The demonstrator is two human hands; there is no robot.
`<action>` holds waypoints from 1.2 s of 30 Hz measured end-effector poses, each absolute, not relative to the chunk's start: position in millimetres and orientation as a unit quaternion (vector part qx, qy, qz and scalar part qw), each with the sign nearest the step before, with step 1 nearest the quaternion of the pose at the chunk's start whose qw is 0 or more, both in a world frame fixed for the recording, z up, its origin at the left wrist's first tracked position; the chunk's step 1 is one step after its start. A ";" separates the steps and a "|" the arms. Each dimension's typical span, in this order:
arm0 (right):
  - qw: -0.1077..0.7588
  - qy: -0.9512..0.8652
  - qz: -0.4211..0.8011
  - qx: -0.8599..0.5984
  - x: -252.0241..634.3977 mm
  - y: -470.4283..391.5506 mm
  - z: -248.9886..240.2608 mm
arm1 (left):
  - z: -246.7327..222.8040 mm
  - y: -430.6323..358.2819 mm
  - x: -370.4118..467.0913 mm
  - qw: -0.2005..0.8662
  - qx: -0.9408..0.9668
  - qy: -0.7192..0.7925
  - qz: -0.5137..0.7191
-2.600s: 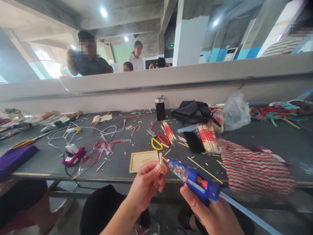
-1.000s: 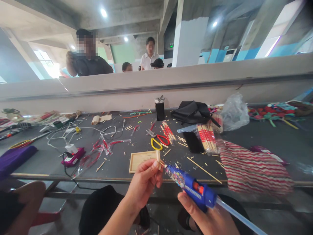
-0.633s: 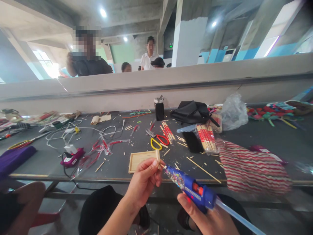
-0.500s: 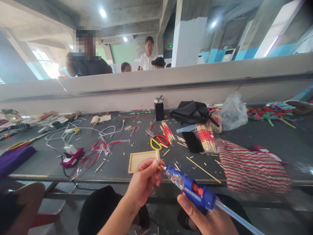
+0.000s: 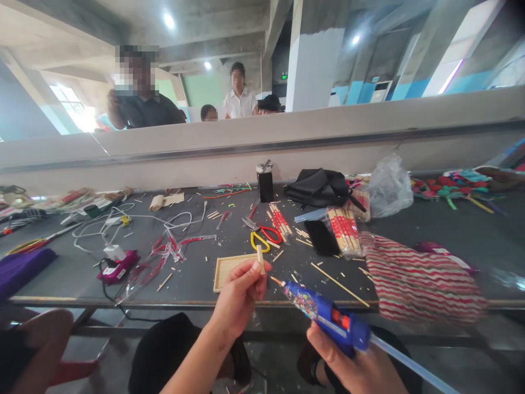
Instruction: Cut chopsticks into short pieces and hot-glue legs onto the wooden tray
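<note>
Between the thumb and fingers of my left hand (image 5: 244,290) a short piece of wooden stick (image 5: 260,258) is pinched, standing nearly upright. My right hand (image 5: 353,358) is wrapped round a blue hot glue gun (image 5: 324,314); a long clear glue stick (image 5: 410,358) juts from its back end. The gun's nozzle points at my left hand, a small gap away from it. Behind my left hand lies a shallow wooden tray (image 5: 225,268) made of sticks, partly hidden by the hand. Yellow-and-red-handled pliers (image 5: 262,234) rest just beyond.
Wooden stick bundles (image 5: 344,232), a black phone (image 5: 321,238) and a striped cloth (image 5: 422,279) lie to the right. A purple power strip (image 5: 118,268) with cables is at the left. A bottle (image 5: 265,183) stands at the back. People (image 5: 143,106) are beyond the partition.
The glue gun has drawn back to the right, so its nozzle is now apart from the wooden piece. My left hand has shifted slightly left with the piece.
</note>
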State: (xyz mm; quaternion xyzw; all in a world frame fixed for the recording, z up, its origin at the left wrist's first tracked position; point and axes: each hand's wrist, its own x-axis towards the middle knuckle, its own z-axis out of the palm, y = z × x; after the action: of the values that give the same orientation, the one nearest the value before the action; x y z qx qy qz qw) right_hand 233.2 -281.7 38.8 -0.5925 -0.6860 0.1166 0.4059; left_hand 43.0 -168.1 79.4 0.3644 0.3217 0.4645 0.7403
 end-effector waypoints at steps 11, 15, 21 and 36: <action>0.193 -0.690 0.030 -0.697 277.9 -206.7 24.8 | 70.9 -159.2 29.4 0.738 0.330 0.304 0.503; 0.175 -0.638 -0.001 -0.750 265.3 -180.5 6.9 | 71.6 -161.8 26.8 0.747 0.323 0.294 0.500; 0.180 -0.630 -0.031 -0.755 252.4 -159.2 -5.1 | 66.0 -159.2 21.4 0.744 0.340 0.294 0.495; 0.203 -0.707 -0.008 -0.678 282.6 -156.7 -11.8 | 23.5 -167.9 65.7 0.810 0.299 0.280 0.420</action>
State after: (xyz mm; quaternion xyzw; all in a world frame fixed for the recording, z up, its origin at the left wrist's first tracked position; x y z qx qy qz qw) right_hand 282.6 -156.7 -11.8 -0.6778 -0.7067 -0.0077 0.2028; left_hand 65.7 -167.9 23.5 0.2990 0.2800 0.4203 0.8097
